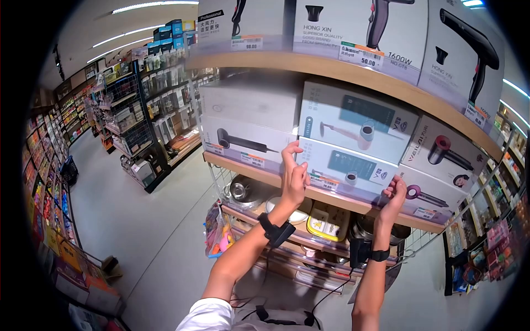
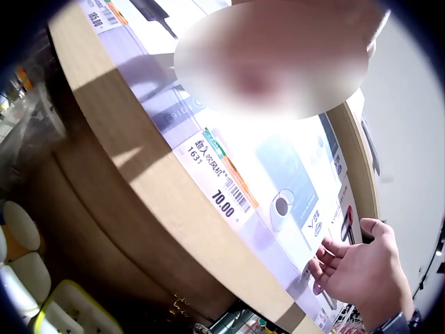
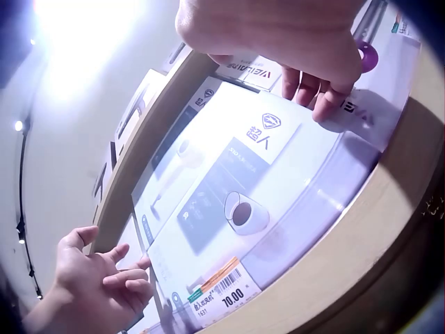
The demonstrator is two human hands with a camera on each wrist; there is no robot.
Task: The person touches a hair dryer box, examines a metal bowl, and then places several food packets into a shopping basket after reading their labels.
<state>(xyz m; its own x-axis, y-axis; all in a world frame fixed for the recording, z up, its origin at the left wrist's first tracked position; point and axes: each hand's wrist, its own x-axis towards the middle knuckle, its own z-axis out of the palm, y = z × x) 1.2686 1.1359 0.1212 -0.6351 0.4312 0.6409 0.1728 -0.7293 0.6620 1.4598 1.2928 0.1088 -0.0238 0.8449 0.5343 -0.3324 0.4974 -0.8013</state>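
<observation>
Landmark: the price tag marked 70.00 (image 1: 324,182). The lower pale carton (image 1: 349,167), printed with a hair dryer, lies directly behind the tag and extends to its right. The upper carton (image 1: 358,122), of like design, is stacked on it, above the tag.

Left hand (image 1: 296,177): just above and left of the tag, at the carton's left end; fingers loosely bent, not wrapped round anything. Right hand (image 1: 393,196): well right of the tag, at the opposite end; fingers lightly crooked against the end, thumb clear of it (no real grip seen on either side).

Handling, estimated: light for its bulk, thin card, stiff at edges and corners but dentable mid-panel. The printed face looks smooth, so fingertips may slip. Best hold: both end panels, left and right of the tag, palms flat. The clear strip (image 3: 325,186) bearing the tag may catch the carton's lower front edge; the stacked weight would probably add drag.
</observation>
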